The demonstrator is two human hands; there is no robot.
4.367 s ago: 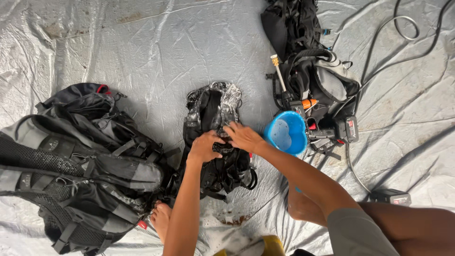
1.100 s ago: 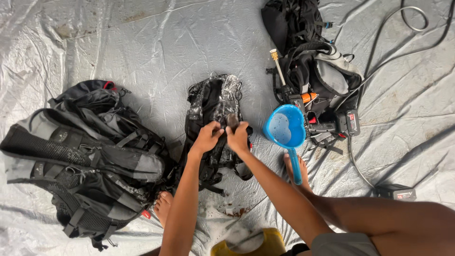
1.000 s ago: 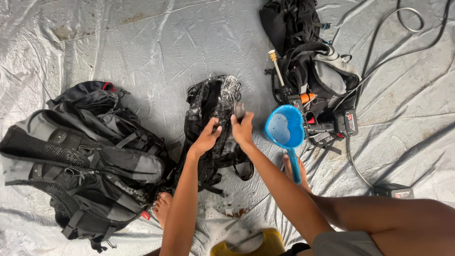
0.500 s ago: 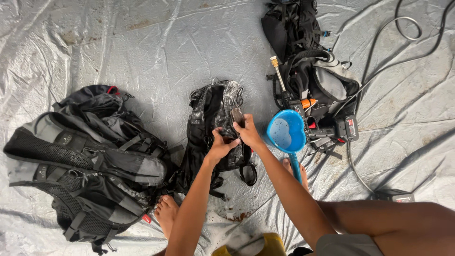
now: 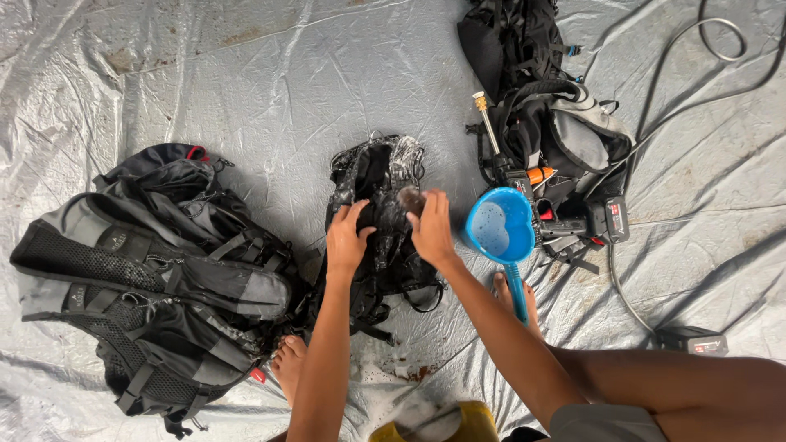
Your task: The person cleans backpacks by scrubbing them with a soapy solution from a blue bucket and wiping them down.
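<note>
small black bag (image 5: 378, 214) lies under both hands' grip, left hand (image 5: 347, 239) pressing.

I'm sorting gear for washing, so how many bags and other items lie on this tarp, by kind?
Black and grey fabric bags: 3 (large grey backpack, small wet black bag, black bag at top)
Blue plastic water scoops: 1
Handheld spray guns: 1
Total: 5
</note>
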